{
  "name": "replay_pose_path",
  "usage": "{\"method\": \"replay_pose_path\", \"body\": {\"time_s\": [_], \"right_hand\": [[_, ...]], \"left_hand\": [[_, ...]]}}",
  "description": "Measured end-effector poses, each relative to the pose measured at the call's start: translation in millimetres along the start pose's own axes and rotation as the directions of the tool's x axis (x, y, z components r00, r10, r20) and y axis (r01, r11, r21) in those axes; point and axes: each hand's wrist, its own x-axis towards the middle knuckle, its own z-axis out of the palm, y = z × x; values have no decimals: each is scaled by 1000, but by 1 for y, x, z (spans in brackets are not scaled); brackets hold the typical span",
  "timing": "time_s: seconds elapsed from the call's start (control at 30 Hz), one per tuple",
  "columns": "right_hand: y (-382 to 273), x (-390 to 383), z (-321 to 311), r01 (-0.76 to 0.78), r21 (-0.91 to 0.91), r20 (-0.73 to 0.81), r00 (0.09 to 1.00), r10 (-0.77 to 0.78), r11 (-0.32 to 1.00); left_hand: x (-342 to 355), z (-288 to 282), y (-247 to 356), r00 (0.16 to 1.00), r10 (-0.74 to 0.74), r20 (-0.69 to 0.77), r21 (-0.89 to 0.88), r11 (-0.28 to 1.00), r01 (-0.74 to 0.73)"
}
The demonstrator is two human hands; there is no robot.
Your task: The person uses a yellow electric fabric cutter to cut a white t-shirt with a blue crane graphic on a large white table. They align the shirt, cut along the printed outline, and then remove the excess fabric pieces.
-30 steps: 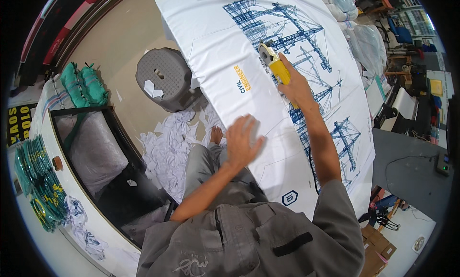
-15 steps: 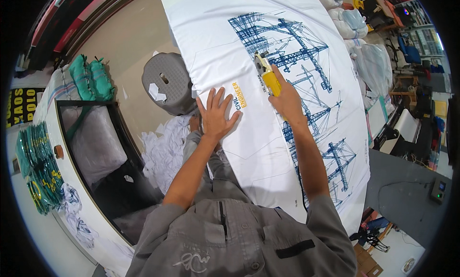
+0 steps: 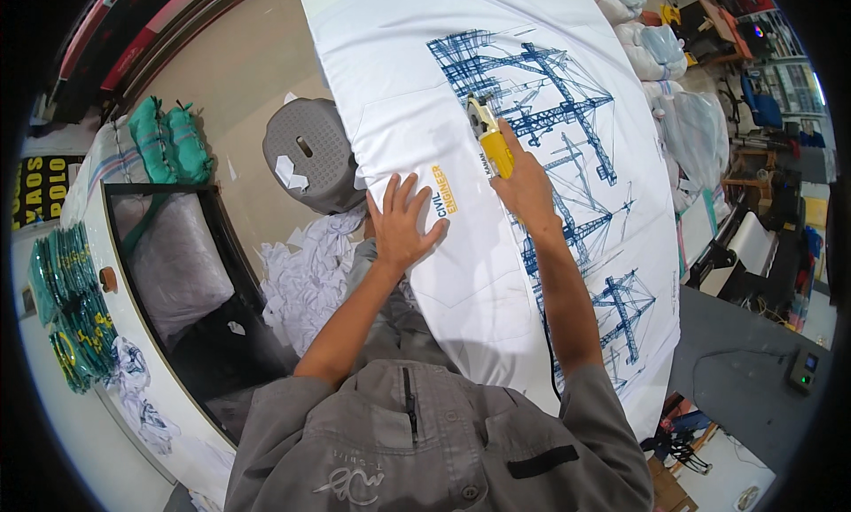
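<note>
A wide sheet of white fabric (image 3: 399,86) printed with blue tower-crane drawings lies flat on the table. My right hand (image 3: 525,188) grips a yellow electric fabric cutter (image 3: 489,140) resting on the cloth, its black cord running back along my forearm. My left hand (image 3: 401,224) lies flat, fingers spread, on the fabric near its left edge, beside a small yellow and blue print.
A grey plastic stool (image 3: 310,162) stands left of the table above a heap of white fabric scraps (image 3: 306,277). A dark bin (image 3: 191,281) holds grey cloth. Green folded garments (image 3: 168,140) sit at far left. Machines and bagged bundles (image 3: 665,60) crowd the right.
My left hand slid forward from the near edge of the fabric to lie flat farther up it. My right hand with the cutter stayed at about the same spot on the cloth.
</note>
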Motion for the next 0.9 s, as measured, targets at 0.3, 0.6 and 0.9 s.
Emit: {"method": "replay_pose_path", "body": {"time_s": [0.3, 0.6, 0.9], "right_hand": [[-11, 27, 0, 52, 7, -37, 998, -52, 999], [-37, 50, -10, -12, 26, 13, 1000, 11, 1000], [-48, 76, -6, 53, 9, -42, 998, -52, 999]], "left_hand": [[1, 2, -2, 1000, -24, 14, -24, 999, 25], [3, 0, -2, 999, -33, 21, -39, 999, 34], [4, 1, -5, 999, -29, 43, -47, 998, 31]]}}
